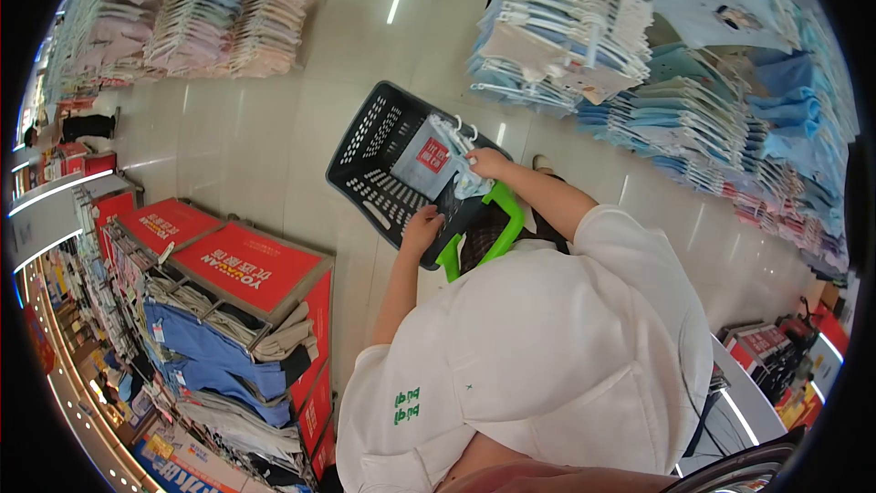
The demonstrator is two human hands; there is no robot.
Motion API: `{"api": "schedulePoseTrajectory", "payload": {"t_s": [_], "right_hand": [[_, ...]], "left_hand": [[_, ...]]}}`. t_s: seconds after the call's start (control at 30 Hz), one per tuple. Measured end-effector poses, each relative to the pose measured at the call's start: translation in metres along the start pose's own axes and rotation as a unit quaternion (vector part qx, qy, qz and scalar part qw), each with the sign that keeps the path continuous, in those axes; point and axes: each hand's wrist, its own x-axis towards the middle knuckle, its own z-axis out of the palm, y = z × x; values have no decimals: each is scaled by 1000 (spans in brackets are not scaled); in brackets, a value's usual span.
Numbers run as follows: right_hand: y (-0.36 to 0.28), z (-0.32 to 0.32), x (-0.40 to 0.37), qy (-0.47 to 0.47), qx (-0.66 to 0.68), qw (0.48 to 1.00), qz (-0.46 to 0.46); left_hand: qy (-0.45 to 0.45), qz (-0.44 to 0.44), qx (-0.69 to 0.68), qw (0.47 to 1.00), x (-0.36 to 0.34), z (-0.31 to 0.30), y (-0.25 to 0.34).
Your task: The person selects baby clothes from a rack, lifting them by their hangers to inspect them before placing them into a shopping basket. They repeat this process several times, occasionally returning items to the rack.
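Note:
A dark shopping basket (370, 141) with slotted walls and a bright green handle (514, 216) is in front of my body. My right hand (490, 164) is closed on a light-coloured garment (472, 184) with a pale print, over the basket's near right side. White hangers (464, 125) show beside that hand. A grey-blue packet with a red label (432, 154) lies in the basket. My left hand (422, 228) is at the basket's near left rim, its fingers partly bent and apart, with nothing visible in them.
Racks of small hung clothes (566, 36) stand at front right, with more pastel clothes (196, 14) at front left. A red-topped display (246, 265) with folded trousers (210, 338) stands to my left. Pale shiny floor tiles (301, 141) run between. Another person (87, 128) is far left.

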Motion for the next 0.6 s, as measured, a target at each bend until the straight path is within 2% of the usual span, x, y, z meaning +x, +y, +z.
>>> {"api": "schedulePoseTrajectory", "payload": {"t_s": [0.1, 0.17, 0.2, 0.23, 0.27, 0.3, 0.33, 0.37, 0.4, 0.43, 0.5, 0.53, 0.57, 0.6], "right_hand": [[12, -29, -20, -7, 40, 999, 5], [24, -50, -36, -39, 157, 987, -23], [18, -71, -60, -39, 276, 960, -4], [11, -97, -82, -33, 275, 961, -7], [6, -123, -104, -52, 486, 871, 53], [4, -146, -124, -71, 671, 730, 107], [6, -167, -141, -66, 672, 731, 103], [10, -185, -159, -2, 677, 733, 64], [16, -202, -174, 61, 678, 732, 26], [22, -216, -186, 65, 679, 731, 24], [33, -242, -203, 250, 574, 779, -20], [37, -253, -210, 254, 576, 777, -24], [40, -264, -216, 361, 400, 839, -79], [43, -273, -221, 451, 205, 860, -126]], "left_hand": [[0, 35, 64, 997, 21, -4, 37], [8, 70, 41, 997, 38, 0, 57], [19, 101, 32, 994, 39, -1, 82], [29, 133, 24, 990, 43, 1, 105], [29, 139, 25, 990, 50, 4, 122], [37, 164, -10, 986, 58, 9, 138], [43, 189, -45, 980, 65, 13, 156], [46, 220, 15, 974, 66, 16, 183], [46, 234, -23, 971, 68, 22, 208], [47, 245, -61, 966, 72, 32, 228], [36, 274, -74, 958, 90, 53, 260], [27, 300, -87, 950, 97, 62, 277], [26, 304, -84, 948, 103, 73, 294], [-38, 219, -251, 942, 103, 85, 313]]}}
